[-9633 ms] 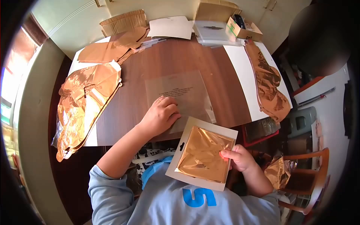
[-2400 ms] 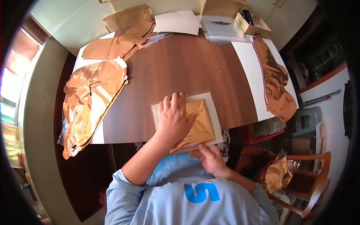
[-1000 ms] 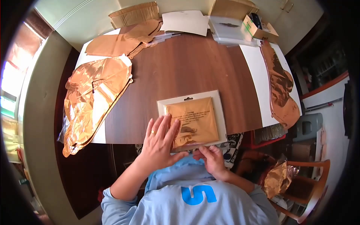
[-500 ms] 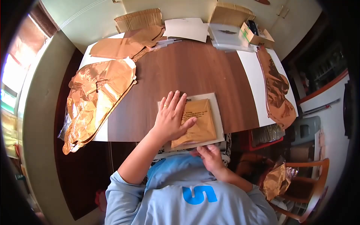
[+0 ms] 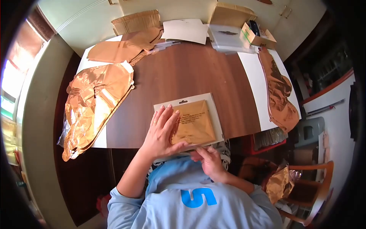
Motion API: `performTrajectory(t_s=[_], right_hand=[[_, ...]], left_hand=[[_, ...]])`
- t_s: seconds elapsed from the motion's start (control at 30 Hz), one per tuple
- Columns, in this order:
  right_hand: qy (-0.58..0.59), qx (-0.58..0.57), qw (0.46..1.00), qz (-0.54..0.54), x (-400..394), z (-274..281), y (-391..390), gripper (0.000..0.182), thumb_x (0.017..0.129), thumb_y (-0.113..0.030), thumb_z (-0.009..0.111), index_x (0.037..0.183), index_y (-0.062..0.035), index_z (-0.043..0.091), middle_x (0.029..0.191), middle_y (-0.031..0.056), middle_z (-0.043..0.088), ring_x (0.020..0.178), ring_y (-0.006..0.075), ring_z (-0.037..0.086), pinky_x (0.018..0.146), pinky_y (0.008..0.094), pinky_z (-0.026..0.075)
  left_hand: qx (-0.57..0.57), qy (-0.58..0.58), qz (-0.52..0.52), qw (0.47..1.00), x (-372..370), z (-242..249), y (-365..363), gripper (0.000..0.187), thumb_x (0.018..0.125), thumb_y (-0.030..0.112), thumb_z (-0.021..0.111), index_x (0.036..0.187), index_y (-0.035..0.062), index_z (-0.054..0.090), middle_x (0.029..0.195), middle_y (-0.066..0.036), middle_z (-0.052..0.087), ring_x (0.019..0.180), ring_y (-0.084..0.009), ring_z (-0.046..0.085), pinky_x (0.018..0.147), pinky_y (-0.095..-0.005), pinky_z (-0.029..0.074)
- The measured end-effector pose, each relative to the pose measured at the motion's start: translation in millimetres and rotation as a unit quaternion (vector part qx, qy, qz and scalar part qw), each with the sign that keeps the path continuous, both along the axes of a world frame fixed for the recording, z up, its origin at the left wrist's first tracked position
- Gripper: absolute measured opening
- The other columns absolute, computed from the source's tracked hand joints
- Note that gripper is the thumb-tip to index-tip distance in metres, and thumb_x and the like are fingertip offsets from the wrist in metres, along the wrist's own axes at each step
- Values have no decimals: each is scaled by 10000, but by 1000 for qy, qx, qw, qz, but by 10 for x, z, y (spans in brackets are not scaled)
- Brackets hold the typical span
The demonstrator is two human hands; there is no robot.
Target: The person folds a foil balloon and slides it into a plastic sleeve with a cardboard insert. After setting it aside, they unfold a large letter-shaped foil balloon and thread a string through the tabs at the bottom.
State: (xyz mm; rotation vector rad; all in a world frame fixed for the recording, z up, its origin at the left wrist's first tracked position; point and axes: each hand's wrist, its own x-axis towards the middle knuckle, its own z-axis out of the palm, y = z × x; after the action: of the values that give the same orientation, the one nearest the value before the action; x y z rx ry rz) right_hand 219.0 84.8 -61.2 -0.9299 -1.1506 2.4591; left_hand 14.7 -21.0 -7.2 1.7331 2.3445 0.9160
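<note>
A flat clear packet (image 5: pixel 194 120) lies at the table's near edge, with a hang slot at its top. Inside it are a white card and a folded gold foil piece with dark printed text. My left hand (image 5: pixel 163 128) rests flat over the packet's left part, fingers stretched out and thumb pointing right. At the packet's lower edge, my right hand (image 5: pixel 209 158) is closed, thumb and fingers pinching that edge. Its fingertips are partly hidden, so exactly what part they grip is hard to see.
Large gold foil sheets, one crumpled (image 5: pixel 97 99) and one flatter (image 5: pixel 122 45), lie on the left. Another foil piece (image 5: pixel 280 91) lies right. At the back are a white sheet (image 5: pixel 185 30), clear plastic sleeves (image 5: pixel 228 37) and a small box (image 5: pixel 263 38). A wooden chair (image 5: pixel 326 183) stands right.
My left hand has slid left and down across the packet, uncovering the printed text and hang slot. My right hand stays at the lower edge. The whole view has shifted slightly.
</note>
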Motion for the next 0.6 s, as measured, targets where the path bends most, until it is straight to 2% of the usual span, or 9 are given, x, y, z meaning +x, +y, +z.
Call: performTrajectory(t_s=[0.07, 0.23, 0.33, 0.4, 0.43, 0.47, 0.5, 0.53, 0.6], right_hand=[[9, -14, 1000, -2, -1, -45, 5, 234, 973, -222, 621, 1098, -27, 655, 937, 111, 722, 755, 172, 689, 721, 313, 558], [-8, -93, 995, 17, -25, 96, 70, 262, 962, -232, 636, 1123, -26, 645, 929, 116, 720, 794, 205, 709, 724, 299, 560], [-72, -29, 993, 91, 151, 192, 306, 267, 957, -256, 623, 1084, -22, 646, 900, 135, 719, 787, 213, 701, 696, 327, 563], [-90, 90, 990, 61, 327, 245, 491, 240, 919, -257, 685, 956, -25, 638, 784, 80, 676, 673, 143, 659, 616, 266, 549], [-152, 211, 965, 28, 378, 348, 538, 235, 905, -241, 705, 903, -25, 613, 734, 47, 637, 620, 102, 605, 564, 242, 506], [-135, 368, 920, -11, 426, 378, 598, 237, 868, -209, 740, 882, -25, 591, 717, 40, 603, 607, 92, 568, 543, 242, 469], [-142, 517, 841, -65, 475, 408, 657, 258, 831, -177, 775, 860, -25, 569, 699, 33, 569, 593, 81, 530, 521, 242, 432], [-120, 620, 773, -60, 526, 393, 764, 256, 788, -150, 800, 883, -45, 587, 765, 68, 592, 647, 170, 588, 573, 288, 479], [-17, 736, 675, -40, 314, 582, 859, 319, 759, -168, 819, 978, -57, 616, 932, 109, 627, 780, 274, 628, 671, 348, 516]], left_hand=[[24, -6, -17, 1000, 26, 72, 4, 933, 762, 598, 725, 1448, 52, 408, 1507, -254, 330, 1432, -439, 253, 1149, -573, 222], [-26, 64, -43, 997, 144, 34, -64, 818, 734, 441, 780, 1398, 68, 484, 1454, -199, 438, 1376, -439, 367, 1120, -565, 281], [-32, 85, -41, 995, 113, -5, -116, 785, 740, 412, 779, 1387, 69, 495, 1440, -193, 455, 1369, -426, 383, 1111, -575, 291], [-33, 88, -48, 994, 87, 19, -128, 751, 750, 380, 776, 1377, 70, 503, 1438, -190, 460, 1357, -416, 403, 1106, -573, 304], [-30, 92, -51, 994, 78, 4, -138, 747, 750, 374, 776, 1376, 73, 503, 1439, -188, 459, 1354, -413, 407, 1106, -572, 304], [-27, 96, -52, 994, 67, 0, -152, 742, 750, 368, 776, 1374, 75, 504, 1440, -187, 459, 1351, -410, 412, 1107, -570, 305], [-28, 110, -53, 992, 85, 35, -159, 692, 755, 348, 769, 1349, 86, 531, 1431, -181, 471, 1342, -396, 429, 1106, -551, 318], [-23, 118, -60, 991, 97, 36, -164, 671, 754, 335, 770, 1336, 89, 545, 1422, -178, 480, 1336, -392, 438, 1104, -546, 325], [-14, 140, -73, 987, 106, 23, -166, 628, 752, 309, 770, 1309, 96, 572, 1403, -173, 500, 1324, -383, 457, 1100, -536, 338]])
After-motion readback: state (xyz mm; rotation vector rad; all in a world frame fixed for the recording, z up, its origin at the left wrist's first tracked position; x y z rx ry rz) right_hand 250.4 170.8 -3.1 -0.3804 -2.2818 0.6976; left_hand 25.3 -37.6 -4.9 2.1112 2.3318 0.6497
